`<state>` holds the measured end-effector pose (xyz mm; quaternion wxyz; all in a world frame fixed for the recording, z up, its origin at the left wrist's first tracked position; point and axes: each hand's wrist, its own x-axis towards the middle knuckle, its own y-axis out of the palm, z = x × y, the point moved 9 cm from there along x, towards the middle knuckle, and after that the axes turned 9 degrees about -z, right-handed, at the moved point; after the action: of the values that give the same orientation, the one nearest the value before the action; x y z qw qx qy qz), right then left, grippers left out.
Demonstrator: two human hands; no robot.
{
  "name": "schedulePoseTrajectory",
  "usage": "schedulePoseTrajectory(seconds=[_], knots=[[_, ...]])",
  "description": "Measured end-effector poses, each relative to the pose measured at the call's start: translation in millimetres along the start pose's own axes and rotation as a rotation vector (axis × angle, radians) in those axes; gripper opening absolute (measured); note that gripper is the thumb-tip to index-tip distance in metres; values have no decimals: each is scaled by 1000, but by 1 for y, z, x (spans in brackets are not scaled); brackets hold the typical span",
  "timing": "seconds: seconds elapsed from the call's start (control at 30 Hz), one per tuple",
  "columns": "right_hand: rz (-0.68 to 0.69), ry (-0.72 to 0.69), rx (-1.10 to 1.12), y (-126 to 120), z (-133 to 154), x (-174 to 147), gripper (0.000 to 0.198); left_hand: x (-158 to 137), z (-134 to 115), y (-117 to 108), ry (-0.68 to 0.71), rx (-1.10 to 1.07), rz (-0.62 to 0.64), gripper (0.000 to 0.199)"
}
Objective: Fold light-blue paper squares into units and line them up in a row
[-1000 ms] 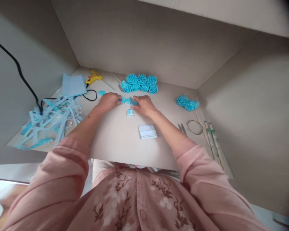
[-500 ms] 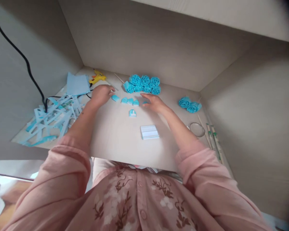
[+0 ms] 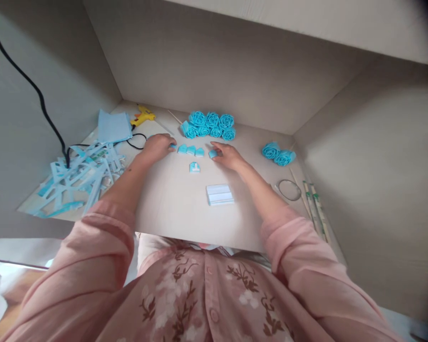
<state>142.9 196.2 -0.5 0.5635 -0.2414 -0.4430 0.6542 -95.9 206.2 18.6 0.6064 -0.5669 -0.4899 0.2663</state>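
- Our left hand (image 3: 159,146) has its fingers curled down over a light-blue folded piece (image 3: 172,148) on the table (image 3: 171,204); we cannot tell whether it grips the piece or only touches it.
- Our right hand (image 3: 228,155) is half curled, thumb and fingers at another blue folded piece (image 3: 212,154); we cannot tell whether they pinch it.
- Between our two hands sits a row of three blue folded pieces (image 3: 191,150), side by side.
- Just nearer to us than that row lies a single blue piece with a white mark (image 3: 194,167).
- Nearer still, below our right hand, rests a pale-blue folded stack (image 3: 219,195).
- Beyond our hands and between them is a cluster of seven blue roses (image 3: 212,119); two more roses (image 3: 278,153) lie well to the right of our right hand.
- Beyond our left hand is a yellow glue gun (image 3: 144,115).
- Left of that hand we see pale-blue sheets (image 3: 113,126) and a heap of cut strips (image 3: 82,183).
- Past our right forearm are a wire loop (image 3: 301,191) and some sticks (image 3: 316,197).
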Motion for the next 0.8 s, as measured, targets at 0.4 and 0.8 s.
schedulePoseTrajectory(seconds=[0.4,0.8], knots=[[-43,-7,-56,6,22,0,72,2,-8,0,108,-185,-13,31],[-151,-256,-53,-74,38,-107,47,-2,65,-20,-133,-83,-103,36]])
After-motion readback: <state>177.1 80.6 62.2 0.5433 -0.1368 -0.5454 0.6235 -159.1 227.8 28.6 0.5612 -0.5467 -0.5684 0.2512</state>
